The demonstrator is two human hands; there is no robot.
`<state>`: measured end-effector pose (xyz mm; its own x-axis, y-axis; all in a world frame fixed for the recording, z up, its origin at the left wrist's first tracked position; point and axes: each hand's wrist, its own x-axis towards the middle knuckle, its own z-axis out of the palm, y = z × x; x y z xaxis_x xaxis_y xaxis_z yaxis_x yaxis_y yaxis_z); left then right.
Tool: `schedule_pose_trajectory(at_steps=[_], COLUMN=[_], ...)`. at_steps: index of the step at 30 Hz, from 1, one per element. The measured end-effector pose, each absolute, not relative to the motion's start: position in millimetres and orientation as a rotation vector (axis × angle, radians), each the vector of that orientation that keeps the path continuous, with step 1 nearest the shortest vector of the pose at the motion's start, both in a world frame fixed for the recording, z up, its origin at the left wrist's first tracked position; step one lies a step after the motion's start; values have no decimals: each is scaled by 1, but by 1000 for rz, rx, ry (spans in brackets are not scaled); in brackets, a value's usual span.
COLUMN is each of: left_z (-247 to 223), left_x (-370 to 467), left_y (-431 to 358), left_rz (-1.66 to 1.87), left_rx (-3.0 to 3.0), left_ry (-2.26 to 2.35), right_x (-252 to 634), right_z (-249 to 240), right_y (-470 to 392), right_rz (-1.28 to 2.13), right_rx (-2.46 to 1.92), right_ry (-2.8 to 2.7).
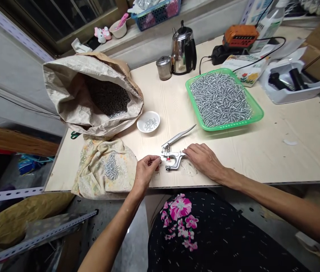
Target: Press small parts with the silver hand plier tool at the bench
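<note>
A silver hand press tool point(176, 160) with a raised lever lies near the table's front edge. My left hand point(147, 170) is just left of its jaws, thumb and fingers pinched together; whatever is between them is too small to name. On the tool's right end rests my right hand point(202, 158), fingers closed around its lower handle. Left of my left hand, a pile of small metal pieces point(111, 166) lies on a patterned cloth point(127, 153). Behind the tool stands a white bowl point(148, 121) with a few metal pieces inside.
A large paper sack point(71, 109) of small dark pieces stands open at the back left. To the right, a green tray point(257, 109) is heaped with metal pieces. Behind are a kettle point(181, 49), a metal canister point(164, 68) and a white container point(287, 96).
</note>
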<state>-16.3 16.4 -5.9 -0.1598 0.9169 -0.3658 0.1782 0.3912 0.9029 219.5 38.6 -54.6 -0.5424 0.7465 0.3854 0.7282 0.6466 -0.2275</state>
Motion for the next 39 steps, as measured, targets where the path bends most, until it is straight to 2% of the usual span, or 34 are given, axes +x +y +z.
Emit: schedule_pose_trajectory(at_steps=[5, 8, 13, 16, 21, 27, 32, 39], left_z=[-13, -18, -31, -37, -36, -32, -24, 32], left_x=[-17, -12, -9, -19, -28, -21, -29, -41], left_y=[14, 15, 18, 21, 32, 41, 60, 119], left_rz=[826, 731, 477, 379, 207, -12, 242, 849], left_rx=[1210, 1683, 2387, 2532, 2723, 2847, 2745, 2494], left_ry=[1670, 1690, 1474, 1400, 1140, 986, 1100, 1567], right_x=[233, 237, 235, 232, 226, 222, 224, 219], right_z=[-56, -61, -64, -57, -32, -14, -15, -29], right_y=[32, 27, 23, 29, 49, 51, 36, 27], right_rz=[110, 142, 94, 146, 440, 472, 482, 372], right_rx=[-1222, -1230, -1219, -1189, -1081, -1000, -1000, -1001], right_ry=[-2396, -2371, -2315, -2256, -2085, -2019, -1949, -2075])
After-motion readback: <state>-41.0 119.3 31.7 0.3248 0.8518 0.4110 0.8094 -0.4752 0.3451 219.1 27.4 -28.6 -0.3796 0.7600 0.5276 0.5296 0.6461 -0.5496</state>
